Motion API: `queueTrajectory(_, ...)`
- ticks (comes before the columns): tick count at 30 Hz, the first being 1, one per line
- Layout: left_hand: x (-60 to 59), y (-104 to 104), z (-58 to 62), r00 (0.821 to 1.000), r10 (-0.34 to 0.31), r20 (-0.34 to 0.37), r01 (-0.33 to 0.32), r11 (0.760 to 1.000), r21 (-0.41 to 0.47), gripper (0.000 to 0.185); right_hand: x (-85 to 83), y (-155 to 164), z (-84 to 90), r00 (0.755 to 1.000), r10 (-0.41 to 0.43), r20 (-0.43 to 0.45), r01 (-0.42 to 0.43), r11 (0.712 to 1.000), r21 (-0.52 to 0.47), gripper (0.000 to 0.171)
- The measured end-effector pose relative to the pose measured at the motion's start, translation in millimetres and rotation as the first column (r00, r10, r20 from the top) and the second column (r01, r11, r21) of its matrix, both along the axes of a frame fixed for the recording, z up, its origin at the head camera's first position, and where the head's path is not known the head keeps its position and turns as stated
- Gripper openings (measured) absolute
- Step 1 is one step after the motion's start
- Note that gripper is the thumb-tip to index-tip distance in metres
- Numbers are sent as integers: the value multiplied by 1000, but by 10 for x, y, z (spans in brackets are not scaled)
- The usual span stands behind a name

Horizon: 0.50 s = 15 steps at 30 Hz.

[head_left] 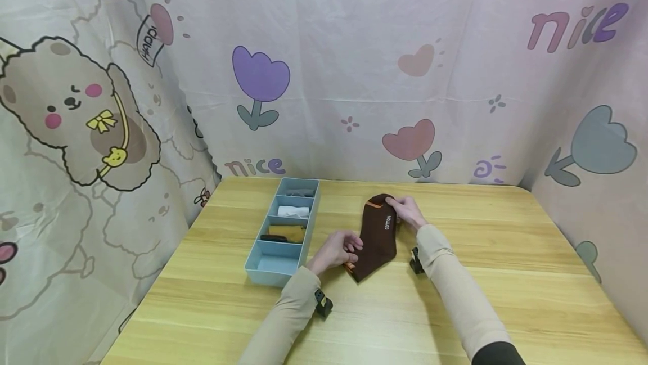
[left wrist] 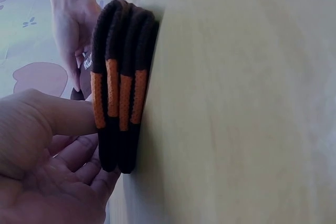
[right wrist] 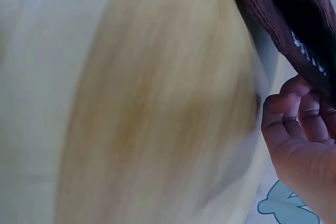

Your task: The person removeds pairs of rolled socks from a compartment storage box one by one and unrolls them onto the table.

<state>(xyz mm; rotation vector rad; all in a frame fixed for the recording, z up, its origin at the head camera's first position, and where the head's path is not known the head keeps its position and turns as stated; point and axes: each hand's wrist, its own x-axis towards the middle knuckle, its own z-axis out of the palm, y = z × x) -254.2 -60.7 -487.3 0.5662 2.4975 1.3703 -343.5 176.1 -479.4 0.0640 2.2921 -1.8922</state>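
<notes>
Plainly, right hand (head_left: 406,211) pinches the brown "COTTON" socks (head_left: 378,238) while left hand (head_left: 338,248), loosely open, touches their cuffs.

Open tabletop (head_left: 506,252) right of the hands (divided tray (head_left: 263,271) at left).

The socks (head_left: 378,235) are ribbed knitted cloth, matt. The table (head_left: 506,275) is smooth, light wood. The box (head_left: 275,272) looks like matt plastic.

Homely booth: cartoon-print curtains (head_left: 354,72) around wooden table (head_left: 506,275).
</notes>
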Motion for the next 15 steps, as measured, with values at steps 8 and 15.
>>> queueTrajectory(8,6,4,5,1000,12,5,-12,1000,-15,25,5,8,16,999,-34,9,34,998,59,45)
queueTrajectory(15,5,-1,5,1000,3,0,-3,1000,-15,25,11,25,8,996,-54,-72,67,980,190,44)
